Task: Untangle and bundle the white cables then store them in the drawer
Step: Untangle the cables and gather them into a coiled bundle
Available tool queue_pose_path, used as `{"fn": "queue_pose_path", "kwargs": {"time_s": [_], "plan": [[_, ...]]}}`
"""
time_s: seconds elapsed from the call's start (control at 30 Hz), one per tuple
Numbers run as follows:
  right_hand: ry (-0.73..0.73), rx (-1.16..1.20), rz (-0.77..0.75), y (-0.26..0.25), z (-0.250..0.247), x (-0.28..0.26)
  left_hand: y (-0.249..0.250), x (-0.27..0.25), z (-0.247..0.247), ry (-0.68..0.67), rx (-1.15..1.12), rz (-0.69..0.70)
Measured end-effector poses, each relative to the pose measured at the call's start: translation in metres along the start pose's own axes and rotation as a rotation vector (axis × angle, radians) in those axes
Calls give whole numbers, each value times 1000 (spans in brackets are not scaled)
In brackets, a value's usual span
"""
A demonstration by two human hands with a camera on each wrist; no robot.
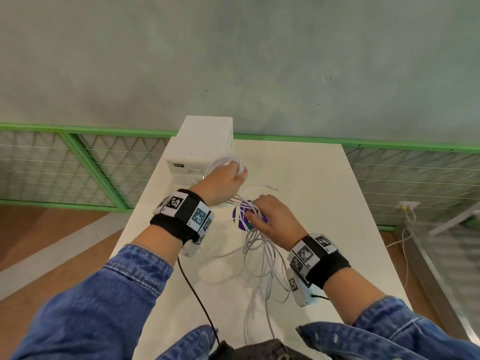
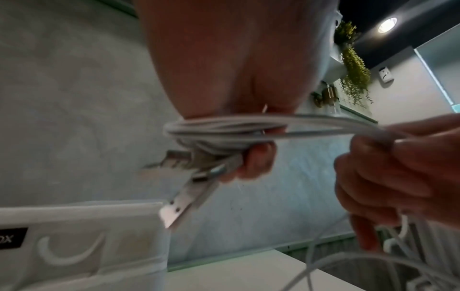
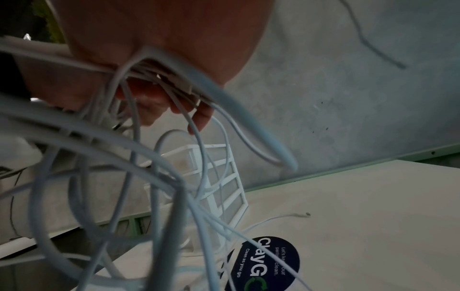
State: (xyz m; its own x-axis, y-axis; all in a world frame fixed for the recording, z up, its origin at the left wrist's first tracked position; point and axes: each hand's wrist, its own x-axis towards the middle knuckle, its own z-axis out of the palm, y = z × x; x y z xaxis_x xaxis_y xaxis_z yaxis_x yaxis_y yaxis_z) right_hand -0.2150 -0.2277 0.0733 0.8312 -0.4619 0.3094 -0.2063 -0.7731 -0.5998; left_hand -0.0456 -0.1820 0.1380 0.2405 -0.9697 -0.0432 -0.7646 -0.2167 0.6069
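Note:
My left hand (image 1: 224, 179) is raised in front of the white drawer unit (image 1: 201, 149) and grips a coil of white cables (image 2: 224, 133) wound round its fingers, with several plugs (image 2: 189, 177) sticking out below. From the coil, taut strands run to my right hand (image 1: 270, 219), which pinches them just above the table. Below the right hand the rest of the white cables (image 1: 262, 258) hang in loose tangled loops (image 3: 149, 177) over the table's near edge. One free cable end (image 1: 270, 187) lies on the table beyond my right hand.
The white table (image 1: 324, 198) carries a round dark sticker (image 3: 268, 263) under my right hand. A green mesh fence (image 1: 78, 162) and grey wall stand behind. A black cord (image 1: 197, 294) hangs from my left wrist. A wall socket with a cable (image 1: 407, 211) lies far right.

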Motion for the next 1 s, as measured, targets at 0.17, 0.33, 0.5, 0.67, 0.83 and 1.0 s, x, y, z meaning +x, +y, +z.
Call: {"fn": "queue_pose_path", "kwargs": {"time_s": [0.17, 0.33, 0.5, 0.67, 0.83, 1.0], "plan": [[37, 64, 89, 13, -5, -3, 9, -22, 7, -275, -99, -69], [13, 111, 105, 28, -10, -8, 3, -20, 10, -274, -58, -14], [159, 13, 202, 52, -29, -12, -5, -21, 9, -154, -41, 9], [357, -72, 289, 60, -57, -3, 1, -18, 6, 15, 13, 90], [499, -124, 554, 78, -86, -11, -5, -19, -7, 125, 54, 100], [445, -150, 766, 86, -76, -18, -4, -18, -8, 225, 85, 69]]}}
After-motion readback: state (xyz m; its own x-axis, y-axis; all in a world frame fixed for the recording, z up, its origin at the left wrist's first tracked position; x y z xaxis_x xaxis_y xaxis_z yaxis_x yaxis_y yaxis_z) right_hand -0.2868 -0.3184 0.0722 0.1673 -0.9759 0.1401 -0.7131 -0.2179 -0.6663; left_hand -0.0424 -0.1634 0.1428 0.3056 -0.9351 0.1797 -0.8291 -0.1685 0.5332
